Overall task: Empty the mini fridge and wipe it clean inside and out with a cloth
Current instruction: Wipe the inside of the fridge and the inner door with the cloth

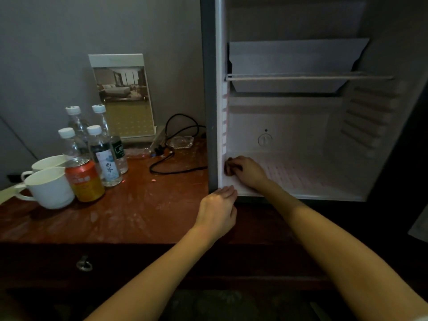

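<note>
Left hand (217,210) lies straight-fingered against the lower front corner of the open white mini fridge (301,126), apparently emptied, its clear plastic bottles (102,151) on the red-brown wooden table (139,205), while right hand (249,171) curls on the fridge floor, whether round a cloth I cannot tell, so wiping seems barely begun.

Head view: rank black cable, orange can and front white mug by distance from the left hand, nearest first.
1. black cable: on the desk just left of the left hand, running up to the mini fridge.
2. orange can: farther left on the desk.
3. front white mug: leftmost, just beyond the can.
</note>
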Available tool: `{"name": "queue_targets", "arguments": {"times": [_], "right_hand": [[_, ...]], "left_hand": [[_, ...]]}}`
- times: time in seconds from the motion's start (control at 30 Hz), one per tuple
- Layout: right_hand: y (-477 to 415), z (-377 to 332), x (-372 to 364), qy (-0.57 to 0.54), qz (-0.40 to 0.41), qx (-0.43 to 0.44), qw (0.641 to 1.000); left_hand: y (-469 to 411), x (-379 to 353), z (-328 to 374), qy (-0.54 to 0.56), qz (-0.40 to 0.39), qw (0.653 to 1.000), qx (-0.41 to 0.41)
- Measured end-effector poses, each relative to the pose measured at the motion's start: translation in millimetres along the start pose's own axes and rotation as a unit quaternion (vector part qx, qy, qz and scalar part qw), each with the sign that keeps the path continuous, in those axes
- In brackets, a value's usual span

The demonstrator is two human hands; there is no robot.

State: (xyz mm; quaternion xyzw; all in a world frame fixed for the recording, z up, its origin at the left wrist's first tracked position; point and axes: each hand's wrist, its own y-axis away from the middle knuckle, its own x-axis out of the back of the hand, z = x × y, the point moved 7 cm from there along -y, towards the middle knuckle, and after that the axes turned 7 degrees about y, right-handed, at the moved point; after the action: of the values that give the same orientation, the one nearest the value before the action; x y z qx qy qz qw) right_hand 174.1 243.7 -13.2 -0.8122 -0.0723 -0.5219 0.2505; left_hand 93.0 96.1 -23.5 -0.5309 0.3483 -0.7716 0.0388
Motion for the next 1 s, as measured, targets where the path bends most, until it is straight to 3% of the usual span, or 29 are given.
{"name": "queue_targets", "arguments": {"times": [0.17, 0.4, 0.47, 0.63, 1.0], "right_hand": [[49.2, -17.8, 13.4, -0.028, -0.017, 0.079, 0.996], [93.8, -3.2, 30.9, -0.027, 0.003, 0.064, 0.998], [97.0, 0.2, 33.0, -0.025, 0.004, 0.070, 0.997], [85.5, 6.8, 32.7, -0.016, 0.012, 0.059, 0.998], [5.3, 41.8, 21.5, -0.021, 0.006, 0.003, 1.000]], "left_hand": [[-0.8, 4.6, 4.2, -0.017, -0.003, 1.000, 0.011], [-3.2, 8.3, 3.1, -0.043, 0.009, 0.999, 0.027], [-6.9, 11.2, 10.1, -0.054, -0.022, 0.997, 0.058], [-35.2, 6.6, 17.8, -0.108, -0.076, 0.985, 0.111], [-60.5, -40.2, -1.1, -0.012, -0.075, 0.988, 0.136]]}}
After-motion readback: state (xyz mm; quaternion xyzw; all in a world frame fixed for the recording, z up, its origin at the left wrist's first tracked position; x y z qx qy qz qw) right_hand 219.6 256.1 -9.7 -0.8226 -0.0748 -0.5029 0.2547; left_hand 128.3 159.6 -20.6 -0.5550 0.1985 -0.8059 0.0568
